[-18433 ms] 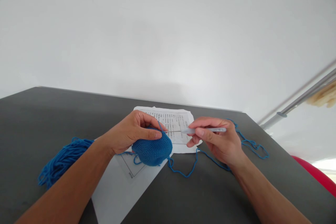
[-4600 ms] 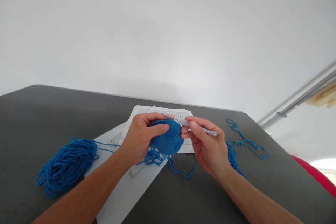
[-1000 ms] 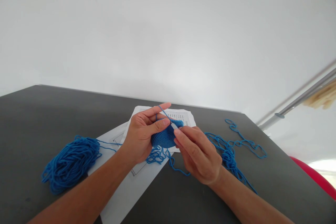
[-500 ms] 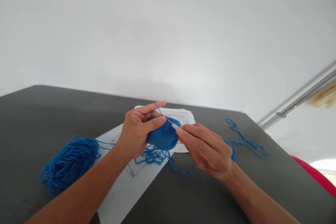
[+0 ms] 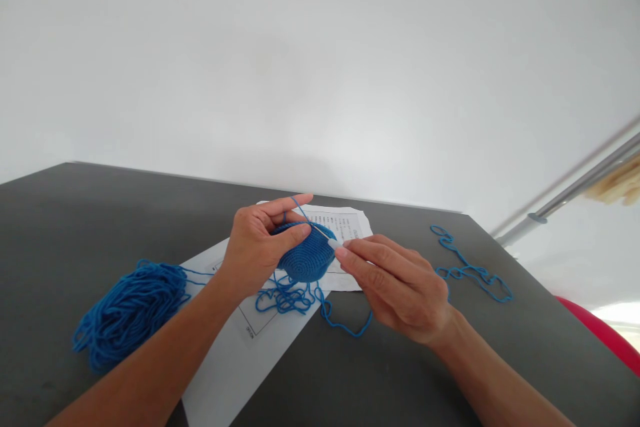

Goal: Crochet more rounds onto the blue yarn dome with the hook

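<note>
My left hand (image 5: pixel 263 243) pinches the upper rim of a round blue crochet piece (image 5: pixel 306 260), worked in rings from its centre. Over the raised left index finger runs a strand of blue yarn, down to the edge of the piece. In my right hand (image 5: pixel 397 283) is a crochet hook (image 5: pixel 334 243) with a pale handle, its thin metal shaft reaching to the top edge near my left thumb. The hook's tip is hidden at the stitches. Loose yarn (image 5: pixel 285 297) lies tangled beneath the piece.
A blue yarn skein (image 5: pixel 133 313) rests on the dark table (image 5: pixel 100 213) at left. Printed paper sheets (image 5: pixel 250 353) lie under my hands. More loose yarn (image 5: pixel 470 270) trails at right. A metal rail (image 5: pixel 575 190) and a red edge (image 5: pixel 597 330) stand beyond the table's right side.
Both the crochet piece and my left hand have shifted slightly left. More of the hook's shaft shows now, and my right wrist has moved slightly right and down.
</note>
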The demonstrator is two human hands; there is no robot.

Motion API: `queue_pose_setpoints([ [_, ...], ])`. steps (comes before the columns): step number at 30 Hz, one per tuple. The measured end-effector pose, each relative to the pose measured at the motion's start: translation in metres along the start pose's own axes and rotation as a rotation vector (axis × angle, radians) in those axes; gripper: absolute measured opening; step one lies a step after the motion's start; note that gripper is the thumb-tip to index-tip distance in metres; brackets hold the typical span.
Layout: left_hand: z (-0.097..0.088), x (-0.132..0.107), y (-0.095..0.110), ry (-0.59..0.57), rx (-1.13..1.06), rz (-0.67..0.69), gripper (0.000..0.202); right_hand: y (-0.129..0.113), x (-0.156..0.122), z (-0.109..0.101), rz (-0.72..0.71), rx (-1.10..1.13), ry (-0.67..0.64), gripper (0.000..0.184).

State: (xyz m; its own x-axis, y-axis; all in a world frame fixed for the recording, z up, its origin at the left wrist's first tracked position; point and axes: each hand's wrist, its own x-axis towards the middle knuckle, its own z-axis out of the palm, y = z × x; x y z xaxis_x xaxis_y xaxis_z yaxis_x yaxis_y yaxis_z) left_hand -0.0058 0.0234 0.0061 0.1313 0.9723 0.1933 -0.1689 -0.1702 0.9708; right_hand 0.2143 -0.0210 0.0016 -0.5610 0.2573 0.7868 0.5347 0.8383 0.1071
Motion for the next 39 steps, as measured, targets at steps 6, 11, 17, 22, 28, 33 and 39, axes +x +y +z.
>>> queue_pose_setpoints([
  [6,-0.001,-0.001,0.006,-0.008,0.232,0.077,0.047,0.002,0.003,-0.007,-0.019,0.01,-0.046,0.041],
  [11,-0.005,0.002,0.004,-0.039,0.325,0.135,0.035,0.002,0.003,-0.011,0.008,0.061,-0.043,0.043],
  [17,-0.007,0.003,0.001,-0.054,0.317,0.151,0.019,-0.003,0.003,0.0,0.41,0.471,0.147,0.026],
  [22,0.002,-0.001,0.0,-0.041,0.241,0.104,0.038,-0.007,0.002,0.026,1.022,1.177,0.397,0.011],
  [28,0.013,-0.007,-0.004,0.053,0.235,0.114,0.042,-0.019,0.005,0.043,0.995,1.179,0.481,0.016],
  [33,0.018,-0.011,-0.007,0.101,0.237,0.109,0.046,-0.026,0.007,0.041,0.809,0.826,0.395,0.018],
  [39,0.022,-0.013,-0.006,0.179,0.27,0.166,0.039,-0.027,0.002,0.04,0.6,0.534,0.287,0.029],
])
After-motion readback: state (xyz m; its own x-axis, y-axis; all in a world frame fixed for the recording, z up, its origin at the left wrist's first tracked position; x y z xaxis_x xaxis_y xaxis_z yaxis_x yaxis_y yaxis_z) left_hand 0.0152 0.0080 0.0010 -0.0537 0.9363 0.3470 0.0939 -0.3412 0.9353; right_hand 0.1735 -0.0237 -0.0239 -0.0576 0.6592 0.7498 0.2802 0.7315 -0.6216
